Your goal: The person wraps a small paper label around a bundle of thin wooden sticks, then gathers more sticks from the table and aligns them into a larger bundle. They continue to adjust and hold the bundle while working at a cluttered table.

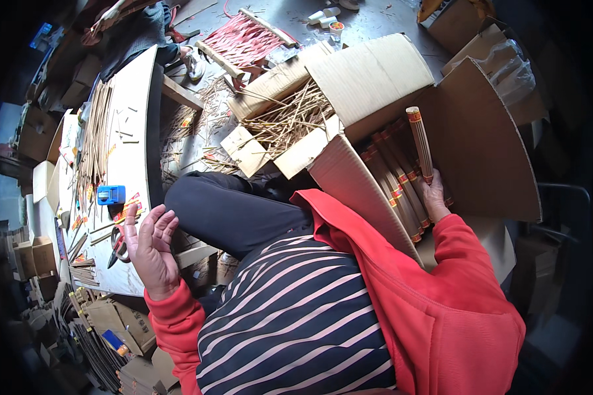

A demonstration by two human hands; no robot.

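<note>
My right hand is closed round the lower end of a bundle of thin brown sticks, held upright inside a large open cardboard box. Red and yellow bands wrap the bundle. Beneath and beside it, several similar banded bundles lie in rows in the box. My left hand is raised near the table's edge, fingers apart and slightly curled, with nothing in it. Close to its fingers are red-handled scissors, partly hidden, and a blue tape dispenser on the table.
Loose sticks lie along the white table at left. A second carton holds a tangle of sticks. Behind it stands a stool with a red woven seat. Stick scraps litter the floor; another person sits at the far left.
</note>
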